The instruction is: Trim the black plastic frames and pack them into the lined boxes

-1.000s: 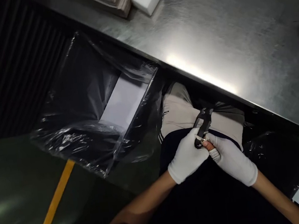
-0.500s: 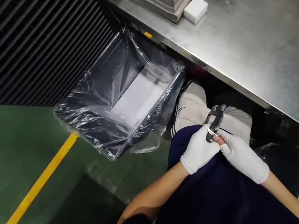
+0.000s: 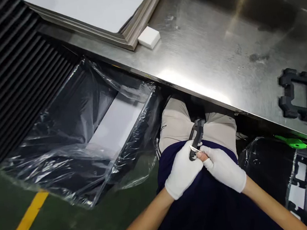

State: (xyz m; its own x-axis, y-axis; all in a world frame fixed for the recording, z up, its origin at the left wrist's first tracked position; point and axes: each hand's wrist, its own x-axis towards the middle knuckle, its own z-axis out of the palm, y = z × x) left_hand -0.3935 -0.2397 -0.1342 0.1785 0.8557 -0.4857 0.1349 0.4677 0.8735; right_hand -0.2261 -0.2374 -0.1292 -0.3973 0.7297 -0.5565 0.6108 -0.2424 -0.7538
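Note:
Above my lap, my left hand (image 3: 182, 170), in a white glove, is closed around a black plastic frame (image 3: 198, 129) that is tilted almost edge-on. My right hand (image 3: 224, 169), also gloved but with the thumb tip bare, is closed on a small knife with a pointed, shiny blade (image 3: 194, 149). The knife's handle is hidden inside the fingers. Its blade lies against or very close to the near end of the frame, beside my left fingers. Both hands nearly meet there.
A metal table (image 3: 205, 57) bears a sheet stack (image 3: 130, 36), a white block (image 3: 149, 37) and another black frame (image 3: 298, 95). At left stands a plastic-lined bin (image 3: 96, 195) with a white sheet inside. A dark lined container (image 3: 265, 168) and green tool (image 3: 297, 143) are at right.
The view has swung right, so the second black frame on the table now shows. Both hands keep their hold on the frame and knife, with little visible shift between them.

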